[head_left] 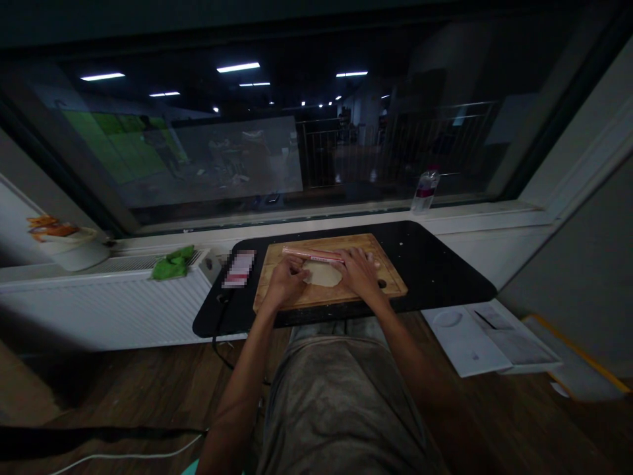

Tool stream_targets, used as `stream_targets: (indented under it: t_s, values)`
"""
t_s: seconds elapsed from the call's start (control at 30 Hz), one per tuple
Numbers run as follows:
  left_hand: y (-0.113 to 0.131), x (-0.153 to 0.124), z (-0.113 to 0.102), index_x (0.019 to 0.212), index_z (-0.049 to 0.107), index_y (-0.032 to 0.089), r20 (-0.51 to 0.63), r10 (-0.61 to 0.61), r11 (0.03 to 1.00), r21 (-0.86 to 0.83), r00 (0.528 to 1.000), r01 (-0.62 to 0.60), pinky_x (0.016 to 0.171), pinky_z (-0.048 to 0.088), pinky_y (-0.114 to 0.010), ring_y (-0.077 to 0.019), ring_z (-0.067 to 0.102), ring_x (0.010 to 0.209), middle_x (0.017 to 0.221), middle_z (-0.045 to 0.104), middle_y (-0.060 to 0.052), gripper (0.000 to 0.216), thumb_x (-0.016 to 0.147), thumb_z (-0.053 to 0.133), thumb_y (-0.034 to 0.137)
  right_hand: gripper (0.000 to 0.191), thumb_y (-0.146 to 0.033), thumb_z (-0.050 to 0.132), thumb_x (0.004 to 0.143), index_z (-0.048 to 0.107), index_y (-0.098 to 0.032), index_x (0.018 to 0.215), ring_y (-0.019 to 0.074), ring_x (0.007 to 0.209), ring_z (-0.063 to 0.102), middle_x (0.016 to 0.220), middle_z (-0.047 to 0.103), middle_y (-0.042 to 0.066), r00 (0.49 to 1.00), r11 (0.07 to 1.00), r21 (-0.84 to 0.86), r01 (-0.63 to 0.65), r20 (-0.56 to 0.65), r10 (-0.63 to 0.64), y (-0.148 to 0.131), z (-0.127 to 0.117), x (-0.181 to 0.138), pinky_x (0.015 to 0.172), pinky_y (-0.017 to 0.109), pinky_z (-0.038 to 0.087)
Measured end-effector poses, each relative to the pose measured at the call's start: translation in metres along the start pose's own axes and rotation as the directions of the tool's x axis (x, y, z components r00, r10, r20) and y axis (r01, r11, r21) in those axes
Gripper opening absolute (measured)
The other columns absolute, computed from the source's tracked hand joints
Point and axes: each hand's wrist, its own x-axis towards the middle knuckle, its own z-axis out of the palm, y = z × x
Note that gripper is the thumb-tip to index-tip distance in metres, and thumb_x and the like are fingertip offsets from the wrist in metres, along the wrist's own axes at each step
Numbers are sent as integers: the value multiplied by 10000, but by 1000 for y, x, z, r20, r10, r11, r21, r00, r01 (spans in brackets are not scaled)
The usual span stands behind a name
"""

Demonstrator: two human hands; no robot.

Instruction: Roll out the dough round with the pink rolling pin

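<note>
Both hands (284,280) (360,272) press flat, grip released, on rolling pin (312,253) lying left-right.

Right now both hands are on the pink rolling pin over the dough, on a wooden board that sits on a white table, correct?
Not quite: the head view shows the table is black, not white. The rest holds: the left hand and right hand rest on the pink rolling pin over the dough, on the wooden board.
</note>
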Motion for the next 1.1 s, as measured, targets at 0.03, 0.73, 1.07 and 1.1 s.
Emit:
stream_targets:
  t_s: [0.03,0.73,1.07,1.1]
  values:
    - [0,-1,1,951,706,198,-1,1,1000,5,1000,-1,760,536,-308,-181,687,780,863,726,-2,296,709,876,218,398,-480,556,1191,704,-266,1492,343,1316,582,1389,738,150,1000,1000,-2,-3,-8,3,0,0,0,1076,453,383]
    - [6,-5,7,1014,788,197,-15,-83,910,-409,996,69,890,607,-327,-218,738,1030,1129,805,-81,361,678,889,282,435,-473,472,1217,649,-260,1553,341,1282,645,1372,734,170,1000,998,-60,-2,0,2,-6,-1,0,1065,446,423]
    - [-1,-9,-8,1009,770,177,63,-153,918,-359,986,166,922,675,-438,-264,777,1006,1096,804,-100,470,620,1009,291,406,-460,476,1223,664,-256,1519,324,1291,652,1390,737,160,1000,999,-32,-12,-17,12,-5,-1,1,1071,427,419]
    - [-1,-11,-10,1003,763,178,78,-168,913,-362,983,185,923,682,-449,-270,781,1012,1088,804,-103,464,621,1011,268,407,-459,474,1224,662,-255,1521,323,1290,653,1393,736,161,1000,999,-32,-12,-18,11,-4,0,1,1072,428,419]
